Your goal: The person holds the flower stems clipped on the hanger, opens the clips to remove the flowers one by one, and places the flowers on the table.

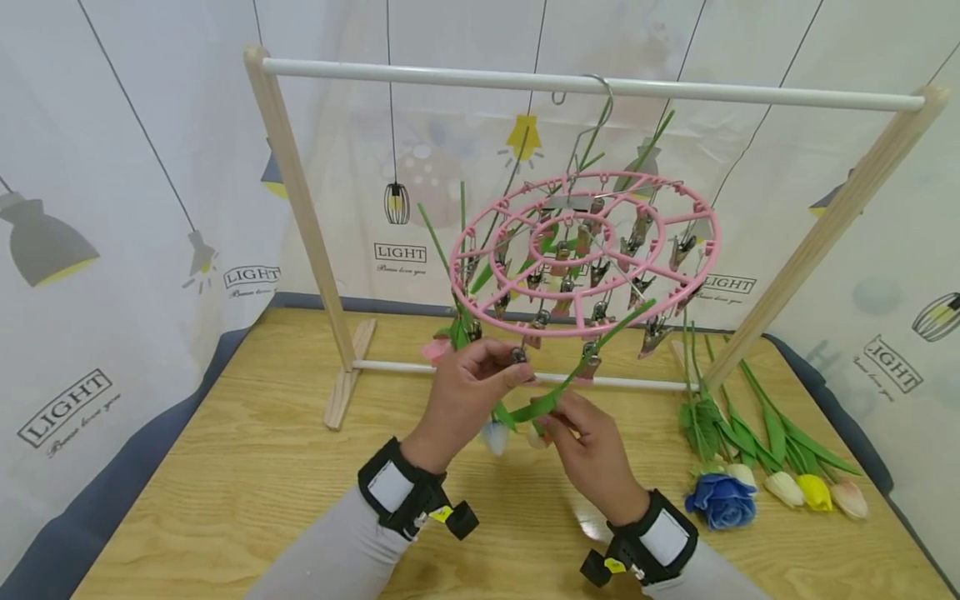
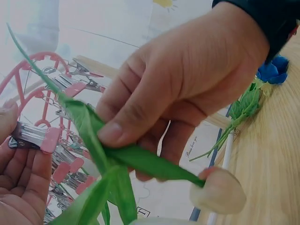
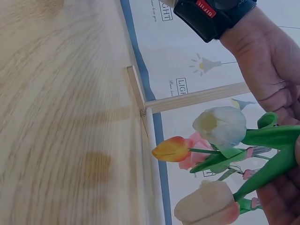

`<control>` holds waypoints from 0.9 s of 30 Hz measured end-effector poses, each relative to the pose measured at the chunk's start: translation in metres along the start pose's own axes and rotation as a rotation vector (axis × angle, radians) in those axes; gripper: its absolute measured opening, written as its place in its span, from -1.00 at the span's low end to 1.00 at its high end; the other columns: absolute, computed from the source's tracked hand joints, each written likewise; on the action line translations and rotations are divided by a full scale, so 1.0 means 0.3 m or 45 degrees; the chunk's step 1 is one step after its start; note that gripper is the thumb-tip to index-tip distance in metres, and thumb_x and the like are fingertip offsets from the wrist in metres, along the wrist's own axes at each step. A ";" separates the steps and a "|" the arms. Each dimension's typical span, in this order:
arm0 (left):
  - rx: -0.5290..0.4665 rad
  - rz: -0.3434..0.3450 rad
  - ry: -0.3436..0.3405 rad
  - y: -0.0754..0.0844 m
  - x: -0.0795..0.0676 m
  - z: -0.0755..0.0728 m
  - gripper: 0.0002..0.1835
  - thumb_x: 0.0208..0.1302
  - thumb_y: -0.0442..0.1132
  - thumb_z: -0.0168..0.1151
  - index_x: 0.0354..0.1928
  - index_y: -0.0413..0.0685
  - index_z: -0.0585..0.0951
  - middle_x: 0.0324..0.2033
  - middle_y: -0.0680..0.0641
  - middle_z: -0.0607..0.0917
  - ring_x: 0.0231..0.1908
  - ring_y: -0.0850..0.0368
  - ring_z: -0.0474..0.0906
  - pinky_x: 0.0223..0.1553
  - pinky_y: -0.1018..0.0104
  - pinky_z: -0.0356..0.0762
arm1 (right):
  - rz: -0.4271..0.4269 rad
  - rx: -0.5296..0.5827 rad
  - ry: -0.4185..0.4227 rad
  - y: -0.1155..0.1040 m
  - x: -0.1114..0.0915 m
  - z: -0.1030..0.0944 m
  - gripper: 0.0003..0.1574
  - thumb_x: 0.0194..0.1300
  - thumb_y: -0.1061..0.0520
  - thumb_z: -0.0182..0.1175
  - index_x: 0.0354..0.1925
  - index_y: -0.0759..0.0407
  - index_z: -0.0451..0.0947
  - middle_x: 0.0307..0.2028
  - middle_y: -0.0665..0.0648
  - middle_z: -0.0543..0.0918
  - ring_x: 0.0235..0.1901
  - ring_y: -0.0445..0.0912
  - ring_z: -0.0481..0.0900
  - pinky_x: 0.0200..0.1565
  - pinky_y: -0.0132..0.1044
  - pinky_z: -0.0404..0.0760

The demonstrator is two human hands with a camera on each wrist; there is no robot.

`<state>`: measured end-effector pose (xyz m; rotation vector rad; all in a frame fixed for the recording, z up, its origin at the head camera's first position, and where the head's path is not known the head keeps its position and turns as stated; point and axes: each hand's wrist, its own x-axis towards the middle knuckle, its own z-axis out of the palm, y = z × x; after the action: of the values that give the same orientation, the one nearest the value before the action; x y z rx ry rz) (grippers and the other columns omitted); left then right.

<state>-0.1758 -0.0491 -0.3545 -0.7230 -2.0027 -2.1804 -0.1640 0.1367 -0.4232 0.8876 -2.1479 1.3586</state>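
Note:
My left hand (image 1: 468, 387) pinches a metal clip (image 1: 519, 355) with pink tips, which hangs below the front rim of a pink round clip hanger (image 1: 480, 312). Just to its right, my right hand (image 1: 596, 450) holds an artificial tulip by its green leaves and stem. The tulip's white-and-pink bloom (image 2: 220, 192) points down, while its stem (image 1: 622, 333) slants up to the right past the hanger's rim. Close by the hands, a pale blue-white tulip (image 3: 220, 125) hangs head down. Behind it are an orange tulip (image 3: 171, 149) and a pink flower (image 1: 437, 350).
The hanger's hook (image 1: 606, 92) sits over the white bar (image 1: 450, 77) of a wooden-legged rack. More clips dangle around its rings. On the table's right lie a blue rose (image 1: 722, 500), a yellow tulip (image 1: 814, 493) and several pale tulips (image 1: 783, 489).

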 end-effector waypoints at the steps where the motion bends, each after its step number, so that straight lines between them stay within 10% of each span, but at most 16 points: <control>1: -0.008 -0.005 -0.002 -0.012 0.002 -0.002 -0.71 0.21 -0.25 0.24 -0.08 -0.28 0.57 -0.25 -0.25 0.64 -0.23 -0.05 0.59 -0.11 0.13 0.59 | -0.013 -0.004 0.008 0.011 -0.006 -0.003 -0.62 0.23 0.39 0.10 -0.02 0.11 0.54 -0.39 0.12 0.57 -0.46 -0.06 0.53 -0.44 -0.36 0.53; 7: -0.058 0.019 -0.013 -0.076 0.018 -0.009 -0.69 0.19 -0.19 0.26 -0.06 -0.18 0.58 -0.25 -0.18 0.64 -0.24 -0.05 0.60 -0.10 0.11 0.62 | -0.081 -0.028 0.079 0.021 -0.012 -0.024 -0.51 0.19 0.46 0.08 0.06 0.12 0.51 -0.26 0.11 0.60 -0.38 -0.09 0.57 -0.35 -0.37 0.57; 27: 0.019 -0.012 -0.015 0.005 0.001 -0.013 -0.71 0.22 -0.25 0.22 -0.04 -0.21 0.56 -0.24 -0.24 0.62 -0.24 -0.01 0.59 -0.11 0.01 0.59 | -0.095 -0.024 0.117 -0.116 -0.053 -0.251 -0.49 0.11 0.62 0.00 0.04 0.42 0.47 -0.36 0.19 0.56 -0.47 -0.09 0.51 -0.48 -0.41 0.44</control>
<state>-0.1767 -0.0529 -0.3531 -0.7284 -2.0300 -2.1687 -0.1257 0.1988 -0.3807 0.8718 -2.0350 1.3143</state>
